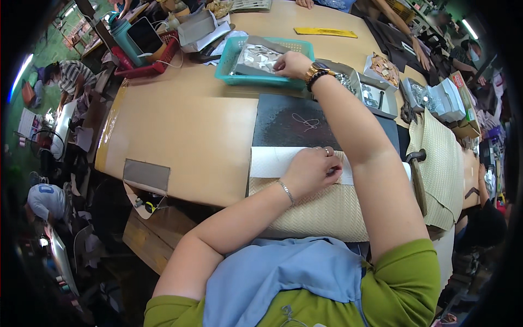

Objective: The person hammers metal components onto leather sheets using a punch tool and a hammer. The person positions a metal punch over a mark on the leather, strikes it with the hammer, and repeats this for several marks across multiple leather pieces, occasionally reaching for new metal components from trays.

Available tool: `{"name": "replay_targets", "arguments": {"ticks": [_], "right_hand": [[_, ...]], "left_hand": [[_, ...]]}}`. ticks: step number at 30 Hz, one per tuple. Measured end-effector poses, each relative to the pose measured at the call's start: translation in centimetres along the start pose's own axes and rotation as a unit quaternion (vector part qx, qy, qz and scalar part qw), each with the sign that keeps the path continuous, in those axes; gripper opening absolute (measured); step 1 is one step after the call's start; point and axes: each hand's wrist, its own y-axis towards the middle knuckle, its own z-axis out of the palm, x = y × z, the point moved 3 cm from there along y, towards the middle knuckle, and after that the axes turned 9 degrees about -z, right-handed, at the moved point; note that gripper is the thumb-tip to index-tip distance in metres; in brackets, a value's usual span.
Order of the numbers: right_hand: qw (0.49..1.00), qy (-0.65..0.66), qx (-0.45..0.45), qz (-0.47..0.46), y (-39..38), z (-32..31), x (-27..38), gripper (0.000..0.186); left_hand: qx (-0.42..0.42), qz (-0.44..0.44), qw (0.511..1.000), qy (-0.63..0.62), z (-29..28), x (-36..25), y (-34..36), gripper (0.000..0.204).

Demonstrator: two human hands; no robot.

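My right hand, wearing a gold watch and a dark bracelet, reaches into a teal plastic basket. Its fingers are pinched together over a grey box holding many small white pieces; whether a piece is between the fingertips is hidden. My left hand rests with curled fingers on a white strip, which lies across cream woven-textured material. Something small and dark shows at its fingertips, too little to name. Just beyond is a dark slab with a loose loop of thin cord on it.
Boxes of metal parts and tan pieces stand at right. A hammer lies beside stacked cream sheets. A yellow ruler lies far back; a red basket is far left. Other people work around.
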Motion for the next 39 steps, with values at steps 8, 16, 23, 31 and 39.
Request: {"name": "replay_targets", "arguments": {"ticks": [8, 16, 23, 31, 39], "right_hand": [[1.0, -0.023, -0.004, 0.015, -1.7, -1.2, 0.1, 0.02], [0.98, 0.15, -0.116, 0.061, -3.1, -2.5, 0.2, 0.019], [0.969, 0.179, -0.169, 0.021, -3.5, -2.7, -1.9, 0.019], [0.986, 0.052, -0.16, 0.004, -3.9, -3.1, -0.5, 0.021], [0.986, -0.158, -0.037, 0.034, -2.7, -1.6, 0.9, 0.014]], "left_hand": [[-0.002, 0.0, 1.0, -0.001, 0.2, 0.3, -0.1, 0.013], [-0.001, -0.003, 1.0, 0.009, 0.0, 0.2, -0.1, 0.014], [0.01, -0.008, 1.0, 0.006, 0.0, 0.0, 0.0, 0.016], [0.004, -0.003, 1.0, 0.022, 0.1, 0.1, -0.1, 0.015], [0.021, -0.007, 1.0, -0.004, -0.1, -0.1, 0.1, 0.013]]}}
